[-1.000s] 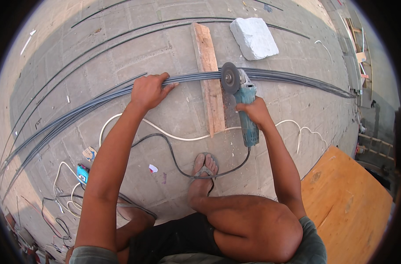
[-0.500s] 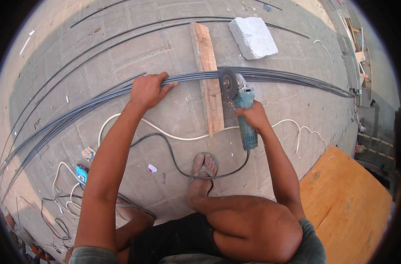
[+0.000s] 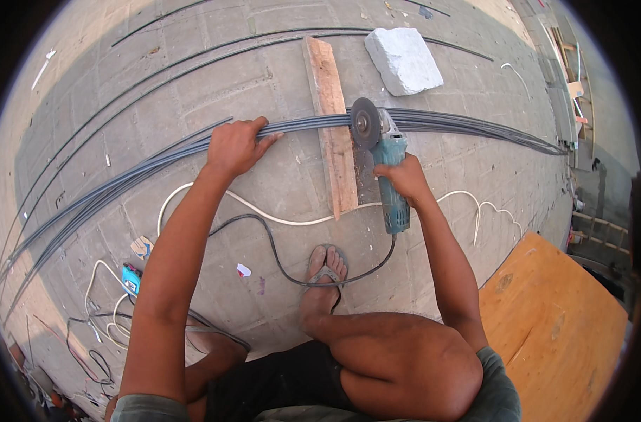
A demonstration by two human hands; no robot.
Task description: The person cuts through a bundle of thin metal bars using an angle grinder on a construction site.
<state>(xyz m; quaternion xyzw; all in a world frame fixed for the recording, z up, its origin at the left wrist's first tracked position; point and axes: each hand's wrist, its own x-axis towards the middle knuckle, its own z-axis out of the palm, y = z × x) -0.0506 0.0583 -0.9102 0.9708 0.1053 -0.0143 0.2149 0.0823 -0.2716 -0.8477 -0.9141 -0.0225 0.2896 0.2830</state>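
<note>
A bundle of thin dark steel rods (image 3: 300, 124) runs from left to right across the pavement. It crosses over a rough wooden plank (image 3: 325, 76). My left hand (image 3: 234, 146) is closed over the rods, left of the plank. In my right hand (image 3: 405, 180) is a teal angle grinder (image 3: 390, 153), gripped around its body. The grinder's dark cutting disc (image 3: 364, 124) stands at the bundle just right of the plank and hides part of the rods; whether it touches them I cannot tell. No sparks show now.
A pale stone block (image 3: 403, 63) lies beyond the rods. The grinder's black cord (image 3: 281, 261) and a white cable (image 3: 257, 212) loop before my sandalled foot (image 3: 327, 266). A blue tape measure (image 3: 131, 278) is at left, a plywood sheet (image 3: 559, 327) at right.
The grinder and my right hand have moved slightly away from me, and its disc sits a little higher. Small sparks below the disc are gone. My left hand stays put.
</note>
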